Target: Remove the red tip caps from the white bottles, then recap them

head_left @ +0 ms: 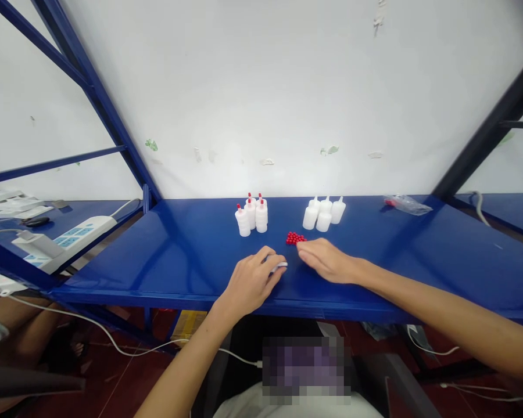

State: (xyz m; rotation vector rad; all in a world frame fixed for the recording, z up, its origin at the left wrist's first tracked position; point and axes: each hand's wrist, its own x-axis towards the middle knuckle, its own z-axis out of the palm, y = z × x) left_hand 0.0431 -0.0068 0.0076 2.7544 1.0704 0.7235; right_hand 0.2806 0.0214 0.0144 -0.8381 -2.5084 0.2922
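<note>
My left hand [255, 277] is closed around a white bottle [279, 265], whose narrow end points right, low over the blue table. Close by on the right, my right hand [325, 259] has its fingers pressed together at the pile of small red caps [293, 237]; whatever is between the fingertips is hidden. Behind my left hand stand several white bottles with red tips [251, 215], upright in a group. Farther right is a group of white bottles with bare white nozzles [323, 213].
The blue table [178, 249] meets a white wall at the back. A clear plastic bag [407, 204] with something red lies at the back right. At left are a power strip [76, 238] and cables. Another person's legs [24, 331] show at the lower left.
</note>
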